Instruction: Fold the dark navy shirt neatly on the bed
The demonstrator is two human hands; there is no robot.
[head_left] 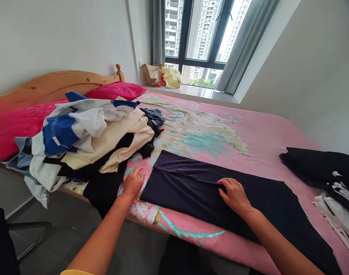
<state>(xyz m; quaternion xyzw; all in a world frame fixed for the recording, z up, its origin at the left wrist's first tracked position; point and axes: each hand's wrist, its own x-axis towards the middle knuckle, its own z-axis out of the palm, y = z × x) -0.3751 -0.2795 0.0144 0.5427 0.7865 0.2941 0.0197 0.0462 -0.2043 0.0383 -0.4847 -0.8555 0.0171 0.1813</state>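
Note:
A long dark navy garment (191,179) lies spread flat across the pink floral bedsheet (248,137). My right hand (234,195) rests on its middle, fingers curled and pinching a fold of the cloth. At the garment's left end my left hand (133,182) lies palm up on the sheet, fingers loosely apart and holding nothing. Just left of that hand a heap of mixed clothes (88,137) in white, blue, cream and black is piled on the bed.
Black and white patterned clothes (331,175) lie at the bed's right side. Two magenta pillows (114,91) sit against a wooden headboard (57,82). A yellow bag (172,77) and a brown paper bag stand on the window sill. A dark chair (2,244) is at lower left.

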